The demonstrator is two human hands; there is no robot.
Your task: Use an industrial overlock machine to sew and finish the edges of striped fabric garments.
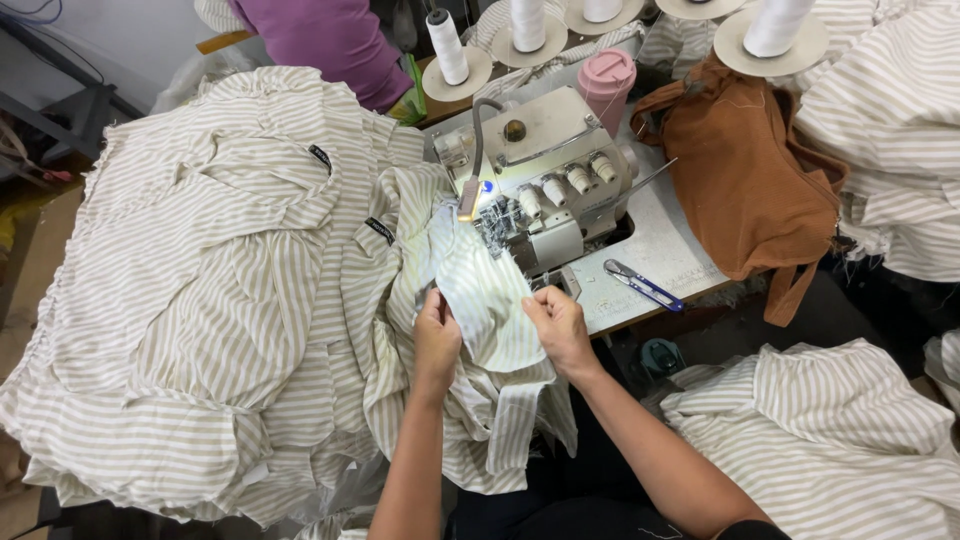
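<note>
Both hands (500,335) on striped fabric (490,300)

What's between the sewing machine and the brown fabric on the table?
In the head view, a small pair of blue-handled snips lies on the bare grey table between the sewing machine and the brown fabric.

Five thread cones (448,45) (some cropped), one overlock machine (540,170), one pink cup (606,85).

The garment piece (480,290) has beige and white stripes, same as the big heap of fabric (200,300). The sewing machine (540,170) is cream, the cup (606,85) pink, the bag (745,170) brown, the snips (645,287) with blue handles, the thread cones (448,45) white
</note>
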